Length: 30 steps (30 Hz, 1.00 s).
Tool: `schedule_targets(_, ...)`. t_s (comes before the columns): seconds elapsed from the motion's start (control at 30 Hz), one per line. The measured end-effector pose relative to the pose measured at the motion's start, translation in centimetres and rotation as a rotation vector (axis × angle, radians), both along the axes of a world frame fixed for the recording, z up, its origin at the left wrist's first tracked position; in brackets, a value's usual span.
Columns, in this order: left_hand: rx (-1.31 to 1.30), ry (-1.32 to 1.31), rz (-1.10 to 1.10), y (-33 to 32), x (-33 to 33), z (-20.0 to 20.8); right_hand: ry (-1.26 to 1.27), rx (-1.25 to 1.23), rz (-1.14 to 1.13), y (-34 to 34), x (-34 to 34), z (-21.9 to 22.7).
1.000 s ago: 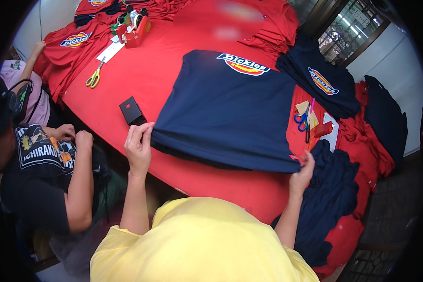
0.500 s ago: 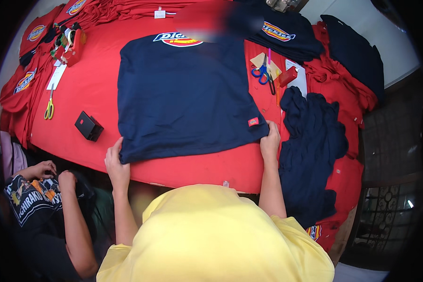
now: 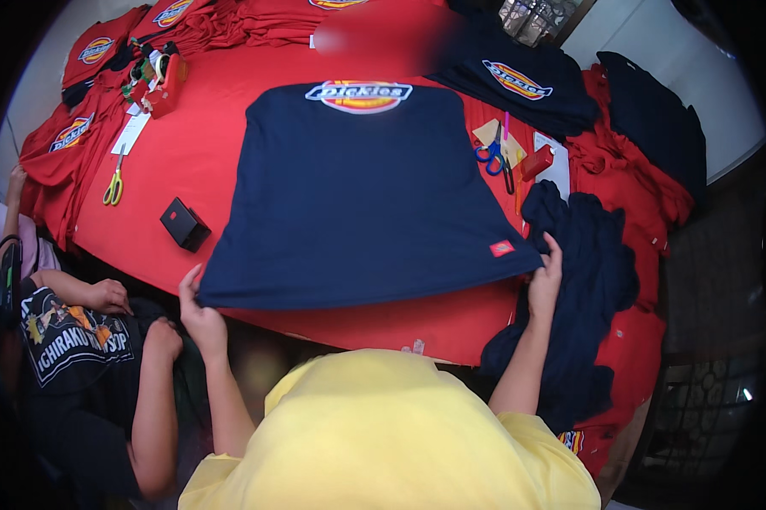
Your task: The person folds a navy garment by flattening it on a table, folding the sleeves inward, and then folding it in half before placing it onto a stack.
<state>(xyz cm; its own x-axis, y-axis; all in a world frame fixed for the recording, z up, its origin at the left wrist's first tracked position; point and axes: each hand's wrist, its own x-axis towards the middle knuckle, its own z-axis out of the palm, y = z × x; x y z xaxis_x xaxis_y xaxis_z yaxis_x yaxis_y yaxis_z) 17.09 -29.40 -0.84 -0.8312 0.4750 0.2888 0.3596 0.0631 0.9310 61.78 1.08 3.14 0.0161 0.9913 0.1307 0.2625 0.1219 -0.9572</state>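
Left hand point(image 3: 203, 319) and right hand point(image 3: 546, 285) pinch navy shirt point(image 3: 357, 204) between black box point(image 3: 184, 225) and scissors point(image 3: 490, 156).

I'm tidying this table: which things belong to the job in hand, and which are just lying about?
In the job:
- navy fabric garment with a printed emblem, held at its near corners by the left hand and right hand

Apparently just lying about:
- yellow-handled metal scissors
- blue-handled metal scissors
- small black rectangular box
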Motion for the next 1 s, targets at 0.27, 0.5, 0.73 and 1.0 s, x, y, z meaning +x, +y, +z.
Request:
schedule_targets(0.27, 0.253, -0.498, -0.491, -6.1, 2.4, 9.2, 0.412, -0.12, 0.589, -5.3, 7.4, 8.1)
schedule_targets(0.5, -0.066, 0.869, 0.189, -8.6, -10.2, 10.3, 0.659, 0.253, 0.738, 1.1, 4.7, 17.9)
schedule_targets(0.73, -0.119, 0.529, -0.435, 17.7, -3.5, 19.4, -0.346, 0.43, 0.632, 10.5, -12.8, 13.4)
schedule_targets(1.0, -0.994, 0.377, -0.801, 5.8, 4.2, 6.0, -0.744, 0.183, 0.999, -2.4, -8.9, 0.5)
